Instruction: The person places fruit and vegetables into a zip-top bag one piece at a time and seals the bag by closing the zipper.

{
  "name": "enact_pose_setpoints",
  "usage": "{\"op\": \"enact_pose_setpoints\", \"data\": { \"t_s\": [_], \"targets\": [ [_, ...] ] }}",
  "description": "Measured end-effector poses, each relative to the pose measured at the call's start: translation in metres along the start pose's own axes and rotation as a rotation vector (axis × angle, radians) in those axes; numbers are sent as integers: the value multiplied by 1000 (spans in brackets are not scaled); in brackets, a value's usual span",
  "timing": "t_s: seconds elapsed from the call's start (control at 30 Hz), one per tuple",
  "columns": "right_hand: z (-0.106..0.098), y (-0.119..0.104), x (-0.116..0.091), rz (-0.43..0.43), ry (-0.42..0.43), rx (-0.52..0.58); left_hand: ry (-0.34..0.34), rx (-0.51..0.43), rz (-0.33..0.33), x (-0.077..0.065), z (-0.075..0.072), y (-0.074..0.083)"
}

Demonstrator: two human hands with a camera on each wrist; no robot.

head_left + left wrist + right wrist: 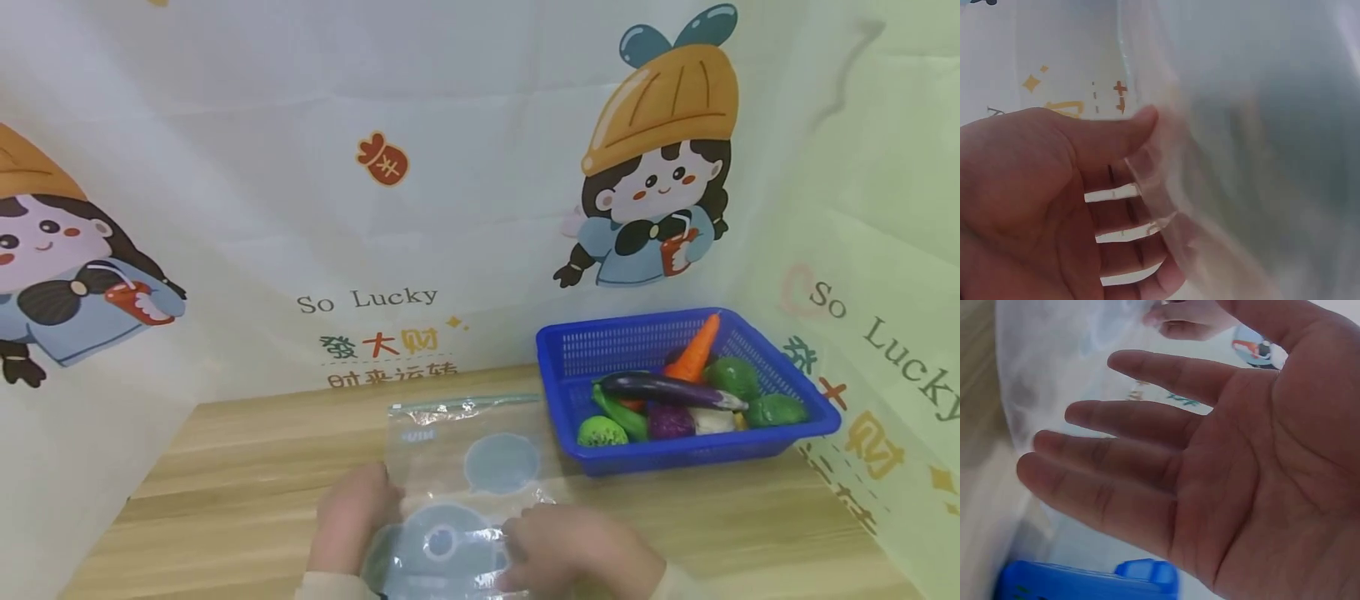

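A clear zip bag (442,462) printed with blue-grey shapes stands out from the table in front of me, its green zip strip along the top. My left hand (356,504) pinches the bag's left edge; in the left wrist view, the thumb (1129,128) lies across from the fingers at the film. On the bag's right side is my right hand (558,546), blurred in the head view. The right wrist view shows its fingers (1104,456) straight and spread beside the film, gripping nothing visible. Whether they touch the bag I cannot tell.
A blue plastic basket (697,454) stands behind and to the right. Inside lie an eggplant (667,388), a carrot (696,350), a purple onion-like piece (670,422) and several green vegetables. Printed cloth walls (480,208) enclose the wooden table (225,500).
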State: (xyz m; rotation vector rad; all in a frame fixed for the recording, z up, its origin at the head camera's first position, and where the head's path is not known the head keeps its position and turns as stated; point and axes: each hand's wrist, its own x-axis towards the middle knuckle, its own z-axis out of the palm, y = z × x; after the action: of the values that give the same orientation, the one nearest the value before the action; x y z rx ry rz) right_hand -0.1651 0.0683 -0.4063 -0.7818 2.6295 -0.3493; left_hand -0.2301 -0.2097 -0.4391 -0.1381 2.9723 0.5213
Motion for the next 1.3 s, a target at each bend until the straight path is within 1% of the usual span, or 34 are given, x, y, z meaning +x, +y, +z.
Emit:
{"op": "enact_pose_setpoints", "data": {
  "t_s": [0.13,0.17,0.23,0.33,0.4,0.5,0.57,0.63,0.7,0.77,0.83,0.9,0.97,1.07,1.23,1.3],
  "targets": [
    [-4,-4,-5,-5,8,-31,31,-19,31,1,-8,1],
    [-6,-5,-8,-5,11,-31,31,-39,34,0,-11,0],
    [-10,-8,-14,-1,20,-23,57,-52,51,-3,-20,2],
    [-18,-11,-24,0,39,-8,115,-55,82,-9,-37,5],
    [-23,-11,-29,-14,61,-4,166,-31,102,-14,-49,8],
    [-31,-10,-35,-61,94,-16,241,13,155,-23,-65,11],
    [-39,-9,-38,-98,130,-6,293,39,195,-31,-75,14],
    [-49,-8,-40,-111,180,43,353,60,250,-39,-83,17],
    [-60,-6,-41,-110,255,114,399,60,296,-48,-90,21],
    [-69,-4,-43,-92,364,158,452,45,355,-55,-95,25],
    [-77,-1,-44,-62,482,176,507,15,417,-60,-99,29],
    [-82,1,-45,-32,590,172,560,-12,467,-64,-103,31],
    [-85,3,-46,-20,664,176,611,-40,509,-67,-106,31],
    [-88,4,-47,-6,681,225,653,-94,560,-70,-109,29],
    [-90,6,-46,-1,640,285,727,-185,688,-70,-111,25],
    [-91,6,-46,-3,627,312,746,-209,718,-71,-111,24]
  ]
}}
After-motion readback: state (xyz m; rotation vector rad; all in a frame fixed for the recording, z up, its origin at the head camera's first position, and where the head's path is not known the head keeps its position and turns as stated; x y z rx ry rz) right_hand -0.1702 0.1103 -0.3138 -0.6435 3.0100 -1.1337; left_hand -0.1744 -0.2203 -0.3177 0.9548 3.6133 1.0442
